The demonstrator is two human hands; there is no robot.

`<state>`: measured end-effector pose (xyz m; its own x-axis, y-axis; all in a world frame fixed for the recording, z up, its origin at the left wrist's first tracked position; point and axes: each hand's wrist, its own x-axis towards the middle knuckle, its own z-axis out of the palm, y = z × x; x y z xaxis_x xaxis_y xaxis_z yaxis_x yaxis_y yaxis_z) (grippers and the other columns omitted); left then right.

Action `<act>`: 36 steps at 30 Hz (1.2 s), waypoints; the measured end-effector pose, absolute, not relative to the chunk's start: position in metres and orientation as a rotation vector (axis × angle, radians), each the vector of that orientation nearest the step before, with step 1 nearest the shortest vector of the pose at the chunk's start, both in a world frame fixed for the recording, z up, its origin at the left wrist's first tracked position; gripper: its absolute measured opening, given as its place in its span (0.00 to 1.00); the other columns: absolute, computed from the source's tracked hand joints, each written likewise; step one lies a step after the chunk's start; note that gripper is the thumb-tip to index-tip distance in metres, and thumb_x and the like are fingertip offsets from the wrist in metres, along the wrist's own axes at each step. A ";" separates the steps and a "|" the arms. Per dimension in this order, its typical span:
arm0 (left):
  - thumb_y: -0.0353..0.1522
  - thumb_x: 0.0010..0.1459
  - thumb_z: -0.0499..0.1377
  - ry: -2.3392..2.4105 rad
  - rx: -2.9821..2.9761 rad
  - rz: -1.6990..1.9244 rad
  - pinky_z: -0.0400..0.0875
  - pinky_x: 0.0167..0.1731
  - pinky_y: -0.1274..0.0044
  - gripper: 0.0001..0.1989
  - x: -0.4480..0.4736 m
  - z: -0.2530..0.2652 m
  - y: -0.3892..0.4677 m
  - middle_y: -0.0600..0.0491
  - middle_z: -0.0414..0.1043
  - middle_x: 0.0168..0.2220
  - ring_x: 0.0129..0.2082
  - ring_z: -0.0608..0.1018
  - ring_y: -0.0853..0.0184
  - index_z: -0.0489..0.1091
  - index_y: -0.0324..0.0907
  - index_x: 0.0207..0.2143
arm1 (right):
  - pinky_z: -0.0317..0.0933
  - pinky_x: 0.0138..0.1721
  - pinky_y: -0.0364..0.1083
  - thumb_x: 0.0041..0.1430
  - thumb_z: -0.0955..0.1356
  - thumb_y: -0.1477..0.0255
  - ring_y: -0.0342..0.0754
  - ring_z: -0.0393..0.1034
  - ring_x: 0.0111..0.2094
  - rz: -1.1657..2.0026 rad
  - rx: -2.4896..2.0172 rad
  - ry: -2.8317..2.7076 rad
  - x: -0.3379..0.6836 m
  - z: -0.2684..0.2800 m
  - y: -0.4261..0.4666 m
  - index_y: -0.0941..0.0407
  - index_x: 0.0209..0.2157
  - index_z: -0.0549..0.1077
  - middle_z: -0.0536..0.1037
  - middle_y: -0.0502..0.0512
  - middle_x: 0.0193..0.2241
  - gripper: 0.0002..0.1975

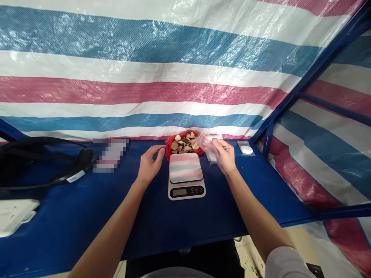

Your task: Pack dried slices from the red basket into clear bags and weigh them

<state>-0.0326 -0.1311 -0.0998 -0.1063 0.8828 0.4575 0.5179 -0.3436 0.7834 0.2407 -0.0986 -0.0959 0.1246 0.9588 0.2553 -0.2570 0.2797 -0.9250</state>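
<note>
A white kitchen scale (187,187) with a shiny reflective plate sits on the blue table in front of me. Just behind it lies a red plastic bag (168,151), opened out and filled with pale dried slices (185,143). My right hand (224,154) pinches a clear plastic bag (206,142) to the right of the slices. On the other side my left hand (151,162) holds nothing, its fingers apart and curved, the fingertips close to the red bag's left edge. More clear plastic bags (212,157) lie flat beneath the right hand.
A white oval item (246,150) on a clear packet lies at the right. Leftward are a pixelated flat item (111,155), a black strap-like headset (84,162) and a white power strip (17,216). Striped sheeting (145,92) hangs behind the blue table (214,220); blue frame bars (269,135) stand right.
</note>
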 end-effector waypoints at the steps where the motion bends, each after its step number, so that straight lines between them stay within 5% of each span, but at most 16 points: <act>1: 0.46 0.66 0.56 1.455 1.741 1.439 0.73 0.52 0.70 0.21 -0.025 -0.095 -0.132 0.45 0.80 0.49 0.49 0.80 0.58 0.77 0.41 0.48 | 0.77 0.46 0.55 0.53 0.77 0.54 0.55 0.83 0.39 1.162 -0.817 -1.065 0.234 -0.093 -0.102 0.53 0.35 0.81 0.86 0.54 0.35 0.18; 4: 0.47 0.63 0.61 1.255 1.543 1.355 0.71 0.55 0.68 0.23 -0.002 -0.081 -0.132 0.45 0.80 0.51 0.53 0.79 0.57 0.76 0.41 0.52 | 0.78 0.45 0.53 0.54 0.75 0.51 0.54 0.83 0.40 1.300 -0.739 -1.054 0.220 -0.091 -0.106 0.52 0.36 0.79 0.85 0.53 0.35 0.19; 9: 0.46 0.56 0.69 1.023 1.270 1.201 0.76 0.43 0.71 0.29 0.021 -0.078 -0.123 0.46 0.79 0.50 0.45 0.80 0.61 0.74 0.43 0.56 | 0.77 0.47 0.51 0.56 0.73 0.48 0.54 0.83 0.44 1.359 -0.750 -1.021 0.208 -0.100 -0.103 0.51 0.36 0.77 0.85 0.52 0.37 0.20; 16: 0.41 0.50 0.73 0.837 1.154 1.367 0.75 0.37 0.74 0.16 0.026 -0.096 -0.114 0.55 0.76 0.29 0.32 0.77 0.68 0.78 0.41 0.35 | 0.77 0.45 0.51 0.52 0.76 0.51 0.55 0.82 0.45 1.419 -0.805 -0.946 0.208 -0.110 -0.102 0.51 0.36 0.77 0.85 0.54 0.38 0.20; 22: 0.41 0.44 0.76 0.916 1.066 1.404 0.71 0.27 0.77 0.19 0.009 -0.087 -0.110 0.56 0.76 0.28 0.24 0.74 0.72 0.78 0.40 0.34 | 0.77 0.46 0.52 0.52 0.76 0.50 0.56 0.83 0.42 1.432 -0.809 -1.060 0.211 -0.105 -0.097 0.52 0.40 0.80 0.86 0.55 0.38 0.22; 29: 0.42 0.49 0.73 0.955 1.358 1.135 0.69 0.26 0.76 0.17 -0.028 -0.058 -0.092 0.53 0.77 0.26 0.23 0.75 0.69 0.80 0.39 0.34 | 0.77 0.35 0.46 0.58 0.73 0.53 0.49 0.82 0.35 1.352 -0.813 -1.384 0.198 -0.074 -0.079 0.49 0.48 0.80 0.86 0.52 0.39 0.21; 36: 0.43 0.51 0.71 0.926 1.490 1.005 0.68 0.27 0.76 0.16 -0.039 -0.055 -0.075 0.53 0.77 0.27 0.22 0.74 0.69 0.80 0.40 0.35 | 0.75 0.32 0.44 0.57 0.75 0.60 0.47 0.81 0.32 1.280 -0.759 -1.668 0.181 -0.064 -0.059 0.49 0.41 0.83 0.84 0.49 0.33 0.12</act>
